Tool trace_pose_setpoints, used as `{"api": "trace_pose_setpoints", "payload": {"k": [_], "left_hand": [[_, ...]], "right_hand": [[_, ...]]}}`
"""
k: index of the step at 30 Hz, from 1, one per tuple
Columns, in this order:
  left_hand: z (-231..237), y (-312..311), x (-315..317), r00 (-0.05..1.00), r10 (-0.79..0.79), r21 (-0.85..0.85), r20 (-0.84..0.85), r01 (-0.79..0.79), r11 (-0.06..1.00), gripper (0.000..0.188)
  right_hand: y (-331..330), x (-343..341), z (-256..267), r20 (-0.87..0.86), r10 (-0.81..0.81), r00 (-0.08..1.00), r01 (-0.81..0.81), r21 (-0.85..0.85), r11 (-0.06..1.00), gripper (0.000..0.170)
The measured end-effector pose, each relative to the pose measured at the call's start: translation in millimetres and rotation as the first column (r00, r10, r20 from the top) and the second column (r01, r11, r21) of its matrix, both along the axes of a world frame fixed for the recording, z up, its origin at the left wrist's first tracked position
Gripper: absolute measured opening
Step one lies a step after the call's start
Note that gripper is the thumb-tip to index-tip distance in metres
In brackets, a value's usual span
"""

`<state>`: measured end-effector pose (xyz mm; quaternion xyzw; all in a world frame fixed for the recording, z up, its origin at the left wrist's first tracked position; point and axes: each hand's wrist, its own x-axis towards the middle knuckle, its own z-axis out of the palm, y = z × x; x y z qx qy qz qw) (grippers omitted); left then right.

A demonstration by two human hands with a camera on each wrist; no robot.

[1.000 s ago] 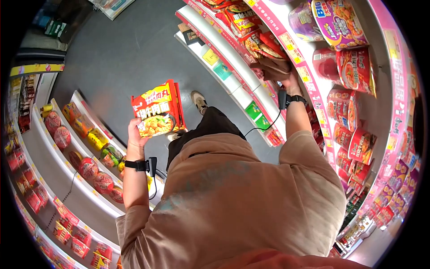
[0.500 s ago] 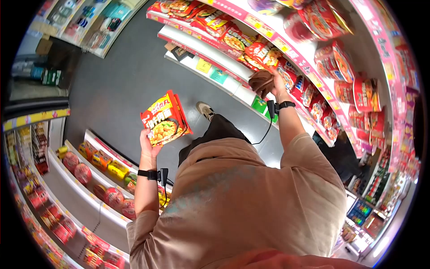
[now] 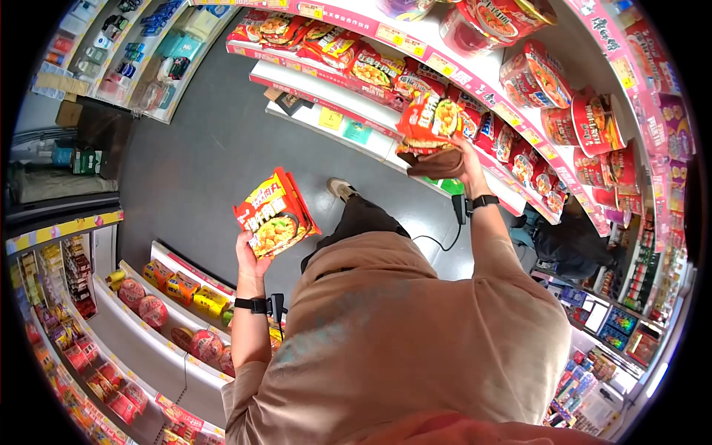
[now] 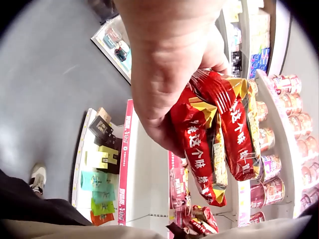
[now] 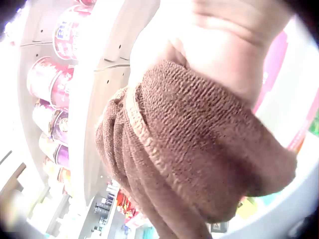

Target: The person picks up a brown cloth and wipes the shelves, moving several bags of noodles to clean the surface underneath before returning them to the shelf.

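My left hand [image 3: 253, 256] grips two red noodle packets [image 3: 274, 222] side by side, over the floor. In the left wrist view the left hand [image 4: 172, 74] has its fingers round the ends of these packets [image 4: 199, 144]. At the right shelf, my right hand [image 3: 469, 165] holds a folded brown cloth [image 3: 436, 165], with a red noodle packet [image 3: 434, 122] just above and against it. The right wrist view shows the right hand [image 5: 209, 50] with the brown cloth [image 5: 194, 134] covering its fingers.
Red packets [image 3: 371, 65] line a shelf at the right, with noodle cups [image 3: 535, 78] above. Another shelf [image 3: 182, 326] with round packs and yellow bottles stands at the left. A shoe [image 3: 341, 189] is on the grey floor [image 3: 215, 156].
My right hand has come out from the shelf with the cloth, and a red packet is now raised at it. The left hand still grips its packets; the view has turned.
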<state>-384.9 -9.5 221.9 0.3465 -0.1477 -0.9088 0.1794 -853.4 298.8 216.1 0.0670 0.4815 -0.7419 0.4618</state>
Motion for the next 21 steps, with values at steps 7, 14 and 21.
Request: {"api": "trace_pose_setpoints", "payload": {"k": [7, 14, 21], "left_hand": [[-18, -3, 4, 1.0, -0.011, 0.035, -0.009, 0.011, 0.999, 0.056], [8, -7, -26, 0.994, 0.106, -0.037, -0.031, -0.107, 0.994, 0.056], [43, -11, -36, 0.935, 0.333, -0.08, -0.122, -0.344, 0.935, 0.044]], "right_hand": [[-45, 45, 34, -0.163, 0.278, 0.947, -0.268, 0.08, 0.96, 0.032], [-157, 115, 89, -0.32, 0.611, 0.724, -0.684, -0.22, 0.696, 0.033], [-265, 170, 92, -0.355, 0.92, 0.166, -0.978, 0.063, 0.201, 0.023]]}}
